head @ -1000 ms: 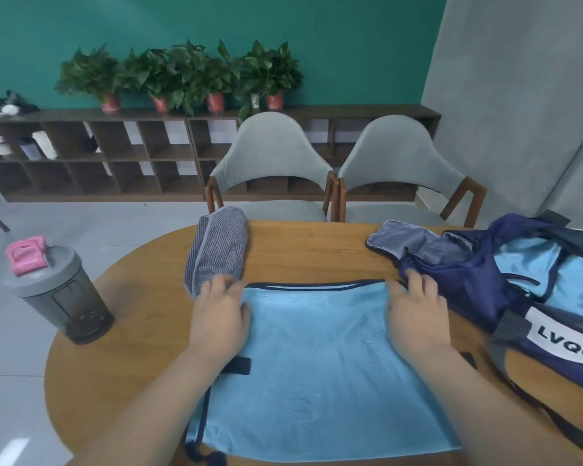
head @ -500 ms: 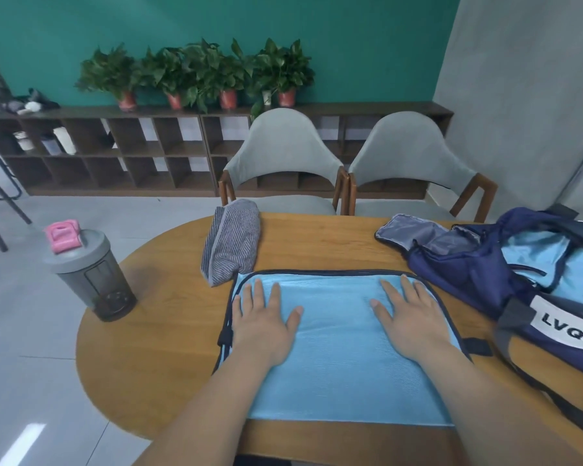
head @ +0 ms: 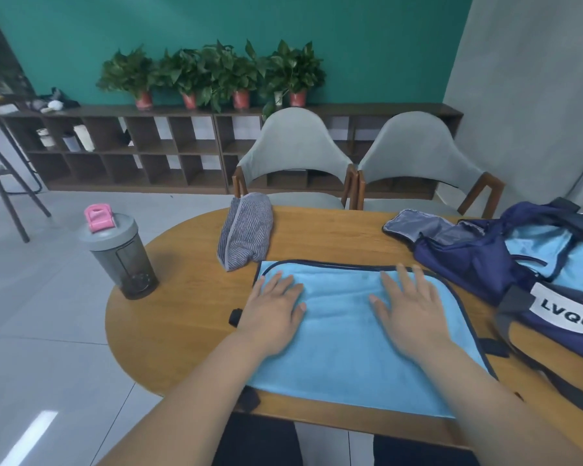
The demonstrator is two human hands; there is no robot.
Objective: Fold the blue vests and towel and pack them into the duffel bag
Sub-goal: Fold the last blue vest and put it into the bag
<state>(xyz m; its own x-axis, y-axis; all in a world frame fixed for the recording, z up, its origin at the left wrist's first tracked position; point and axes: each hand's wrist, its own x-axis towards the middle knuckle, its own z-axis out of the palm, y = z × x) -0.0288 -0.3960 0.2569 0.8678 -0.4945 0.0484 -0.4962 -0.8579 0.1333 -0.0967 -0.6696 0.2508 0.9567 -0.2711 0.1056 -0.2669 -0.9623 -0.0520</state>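
A light blue vest (head: pixel 347 338) with dark navy trim lies folded flat on the wooden table (head: pixel 182 317) in front of me. My left hand (head: pixel 273 307) presses flat on its left part, fingers straight. My right hand (head: pixel 408 307) lies flat on its right part, fingers spread. The navy duffel bag (head: pixel 478 264) stands open at the right with light blue cloth (head: pixel 535 250) showing inside. A rolled grey striped towel (head: pixel 246 233) rests behind the vest, to the left.
A grey shaker bottle (head: pixel 118 253) with a pink lid clip stands at the table's left edge. Two grey chairs (head: pixel 293 156) are pushed in at the far side. Low shelves (head: pixel 115 146) with potted plants line the green wall.
The vest has been folded over toward me into a shorter rectangle. Both hands went from gripping its far edge to lying flat on top of it.
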